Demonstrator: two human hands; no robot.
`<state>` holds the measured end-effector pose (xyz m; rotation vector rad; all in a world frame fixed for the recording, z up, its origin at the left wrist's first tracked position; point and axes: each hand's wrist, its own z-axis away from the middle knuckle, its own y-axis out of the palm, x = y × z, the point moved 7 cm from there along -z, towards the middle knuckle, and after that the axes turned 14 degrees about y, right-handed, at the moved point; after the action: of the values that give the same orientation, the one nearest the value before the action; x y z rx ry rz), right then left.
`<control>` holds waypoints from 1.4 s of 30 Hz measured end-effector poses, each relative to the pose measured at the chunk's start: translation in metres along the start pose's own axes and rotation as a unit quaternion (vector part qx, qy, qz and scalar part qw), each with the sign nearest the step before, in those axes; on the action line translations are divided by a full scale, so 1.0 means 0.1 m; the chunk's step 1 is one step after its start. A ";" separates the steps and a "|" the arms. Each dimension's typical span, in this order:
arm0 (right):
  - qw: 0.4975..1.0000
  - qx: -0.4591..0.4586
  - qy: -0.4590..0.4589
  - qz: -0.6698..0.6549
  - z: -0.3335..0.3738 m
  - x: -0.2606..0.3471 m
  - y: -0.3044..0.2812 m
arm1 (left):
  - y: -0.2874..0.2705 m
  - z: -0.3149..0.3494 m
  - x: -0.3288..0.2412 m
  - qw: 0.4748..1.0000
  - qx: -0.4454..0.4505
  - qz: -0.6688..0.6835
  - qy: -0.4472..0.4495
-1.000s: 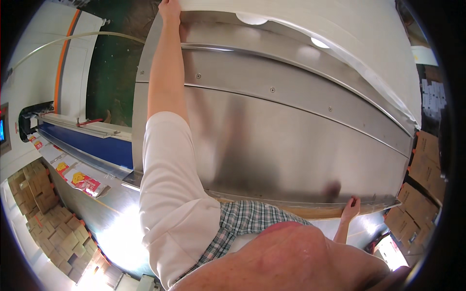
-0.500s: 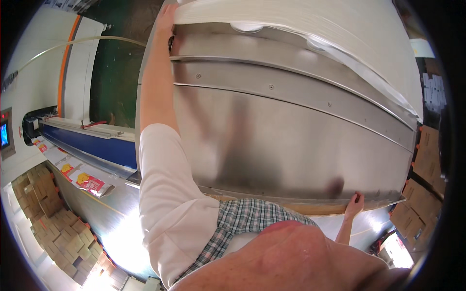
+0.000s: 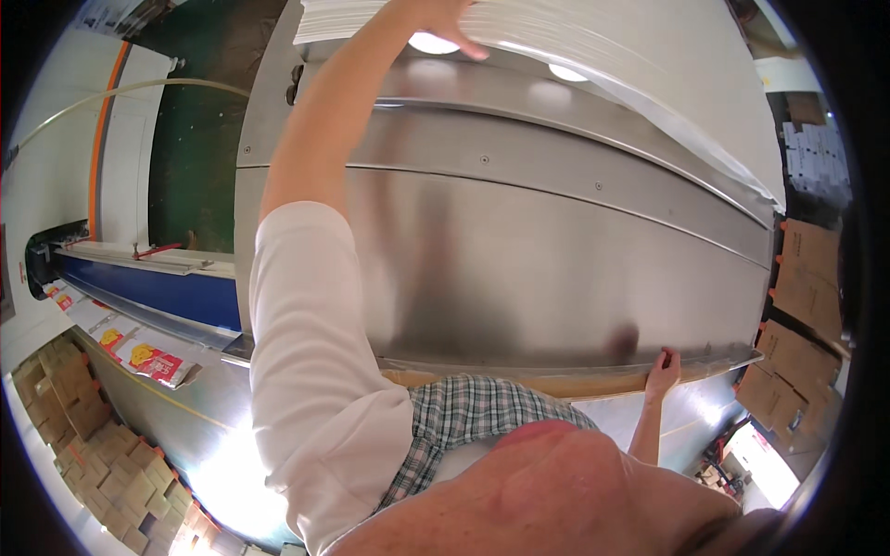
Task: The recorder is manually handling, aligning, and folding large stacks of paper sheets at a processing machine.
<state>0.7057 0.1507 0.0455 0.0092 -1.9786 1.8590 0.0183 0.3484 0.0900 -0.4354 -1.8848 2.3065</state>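
Observation:
A thick stack of large white sheets [image 3: 630, 65] lies across the far side of a metal table [image 3: 519, 250], its layered edges facing me. My left arm stretches far forward, and my left hand [image 3: 438, 20] is at the front edge of the stack with its thumb and fingers apart. Part of that hand is cut off by the top of the picture. At the table's near right edge, my right hand [image 3: 662, 374] has its fingers curled over the rim. Blurred reflections show on the steel surface.
On the left a blue conveyor belt [image 3: 148, 292] runs beside a white machine, with red and white printed sheets [image 3: 130, 343] along it. Cardboard boxes [image 3: 116, 463] are piled at lower left; more cartons [image 3: 816, 278] stand at right. A hose [image 3: 167, 83] arches over the green floor.
My left hand has moved right along the front of the white stack, away from its left corner. My right hand stays at the table edge. The view has shifted slightly.

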 end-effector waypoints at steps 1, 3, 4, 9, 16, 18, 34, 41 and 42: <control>1.000 0.005 -0.010 -0.001 -0.02 0.03 0.01 | 0.08 0.01 0.02 1.000 -0.002 -0.001 0.001; 0.986 0.088 0.067 -0.122 -0.19 0.02 0.12 | 0.37 -0.04 0.21 0.997 -0.017 -0.065 -0.032; 0.951 0.144 0.141 -0.233 -0.32 -0.05 0.20 | 0.44 -0.11 0.23 0.998 0.008 -0.031 -0.054; 0.961 0.124 -0.121 -0.215 -0.92 2.07 0.50 | 0.55 -0.01 0.17 0.996 -0.066 -0.010 -0.060; 0.853 0.141 -0.454 -0.215 -0.30 5.45 1.18 | 0.60 0.26 -0.01 0.993 -0.029 -0.008 -0.118; 0.813 0.144 -0.535 -0.177 -0.16 5.91 1.31 | 0.56 0.25 -0.10 0.992 -0.070 -0.017 -0.106; 0.882 0.241 -0.353 0.200 -3.78 2.97 0.68 | 0.93 0.29 0.63 0.918 0.169 -0.072 -0.351; 0.850 0.262 -0.287 0.355 -5.31 1.56 0.43 | 0.91 0.61 0.85 0.933 0.155 -0.059 -0.321; 0.844 0.253 -0.272 0.386 -5.63 1.34 0.35 | 0.94 0.51 0.82 0.933 0.158 -0.055 -0.318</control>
<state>0.7409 0.7287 0.0612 -0.1393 -1.8885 3.1753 -0.0676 0.3043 -0.0040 0.5057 -1.6181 2.8167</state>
